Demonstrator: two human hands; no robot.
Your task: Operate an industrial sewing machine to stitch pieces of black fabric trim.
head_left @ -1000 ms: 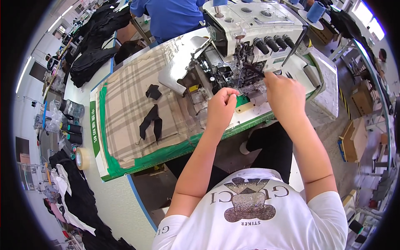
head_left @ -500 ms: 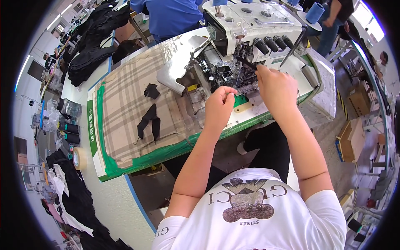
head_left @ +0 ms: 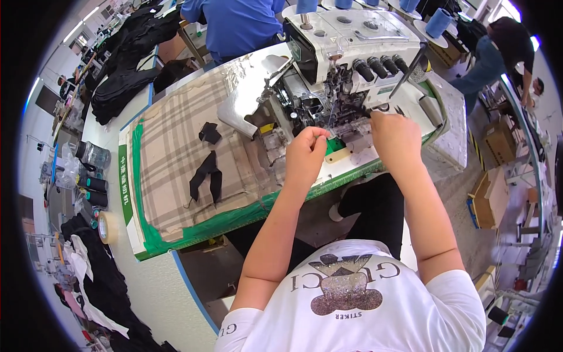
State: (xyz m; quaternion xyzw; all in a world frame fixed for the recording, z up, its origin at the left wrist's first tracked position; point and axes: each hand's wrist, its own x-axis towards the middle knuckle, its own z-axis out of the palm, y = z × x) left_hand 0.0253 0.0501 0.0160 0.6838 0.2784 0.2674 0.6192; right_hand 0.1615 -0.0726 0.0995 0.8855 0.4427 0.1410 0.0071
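At the front of the sewing machine (head_left: 352, 44), its lower covers swung open, both my hands work close to the needle area. My left hand (head_left: 306, 155) is closed in a pinch beside the green plate (head_left: 334, 145). A fine thread seems to run from its fingertips up toward the needles. My right hand (head_left: 396, 138) is closed just right of the exposed mechanism (head_left: 346, 111). A slim dark tool (head_left: 399, 110) shows in part behind its knuckles; its kind is hidden. Two black fabric scraps, one small (head_left: 209, 133) and one forked (head_left: 206, 176), lie on the left.
Plaid covering (head_left: 170, 152) edged with green tape spreads over the machine table's left. A tape roll (head_left: 108, 227) and black thread cones (head_left: 95, 190) stand farther left. Dark garments (head_left: 126, 64) are piled behind. A person in blue (head_left: 240, 29) sits ahead; another (head_left: 498, 56) bends at far right.
My right hand has drawn down and back from the needle area, with the dark tool no longer reaching into the mechanism. My left hand stays nearly in place. The person at far right now bends over.
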